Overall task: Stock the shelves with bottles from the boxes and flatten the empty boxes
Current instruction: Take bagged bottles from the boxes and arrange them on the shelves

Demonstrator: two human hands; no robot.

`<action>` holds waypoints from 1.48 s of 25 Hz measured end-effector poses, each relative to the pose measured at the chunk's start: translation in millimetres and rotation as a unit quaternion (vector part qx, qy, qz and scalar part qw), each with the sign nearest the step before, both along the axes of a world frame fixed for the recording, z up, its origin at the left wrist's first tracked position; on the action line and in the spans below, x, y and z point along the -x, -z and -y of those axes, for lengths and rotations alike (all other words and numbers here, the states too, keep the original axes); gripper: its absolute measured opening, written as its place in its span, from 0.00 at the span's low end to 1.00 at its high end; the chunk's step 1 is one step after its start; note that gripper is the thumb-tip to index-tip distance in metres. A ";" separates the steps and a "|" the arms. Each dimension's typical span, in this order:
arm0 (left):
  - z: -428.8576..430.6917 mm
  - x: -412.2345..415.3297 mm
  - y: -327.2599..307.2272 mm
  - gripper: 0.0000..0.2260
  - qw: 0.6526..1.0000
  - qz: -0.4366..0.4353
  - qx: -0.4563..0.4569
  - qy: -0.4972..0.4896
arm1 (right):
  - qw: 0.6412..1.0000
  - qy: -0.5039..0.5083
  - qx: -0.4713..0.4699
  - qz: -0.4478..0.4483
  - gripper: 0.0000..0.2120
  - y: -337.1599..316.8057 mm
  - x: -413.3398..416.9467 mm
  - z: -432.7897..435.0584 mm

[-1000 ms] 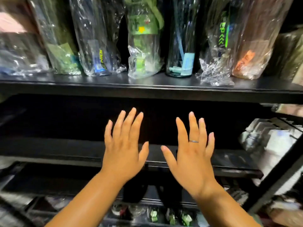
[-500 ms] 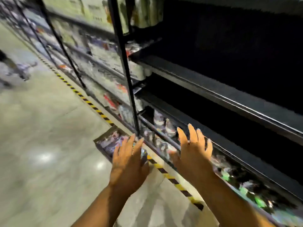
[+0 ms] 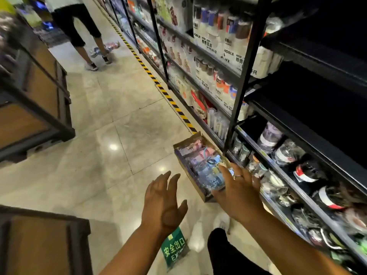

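An open cardboard box [image 3: 179, 153] lies on the floor against the black shelf unit [image 3: 297, 126], filled with several wrapped pink and blue bottles [image 3: 202, 163]. My right hand [image 3: 238, 193], a ring on one finger, hovers over the box's near end with fingers spread and nothing in it. To the box's left, my left hand [image 3: 162, 203] is held open and empty above the floor. Two shelves at upper right are dark and bare; the bottom shelf holds wrapped bottles and jars [image 3: 288, 155].
A person [image 3: 79, 30] stands up the aisle on the tiled floor. Yellow-black tape [image 3: 158, 84] runs along the shelf base. Wooden display units [image 3: 33, 92] stand at left and lower left. A green exit sign [image 3: 174, 249] is stuck on the floor by my leg.
My view has swung from the shelf front down and left to the aisle floor. Both empty hands have dropped toward the box, the right one now over it.
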State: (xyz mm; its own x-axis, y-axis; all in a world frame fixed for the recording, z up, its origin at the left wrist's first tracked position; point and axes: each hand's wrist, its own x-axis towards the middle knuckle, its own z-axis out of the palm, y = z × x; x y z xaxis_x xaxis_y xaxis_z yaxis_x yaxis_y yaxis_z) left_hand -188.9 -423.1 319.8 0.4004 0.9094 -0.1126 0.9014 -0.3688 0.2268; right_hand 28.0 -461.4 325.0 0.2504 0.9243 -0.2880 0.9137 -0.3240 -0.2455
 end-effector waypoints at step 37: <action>-394.0 -135.5 554.7 0.32 0.873 -0.124 0.381 0.277 | 0.659 0.702 0.162 -0.215 0.68 644.7 -31.8 -266.9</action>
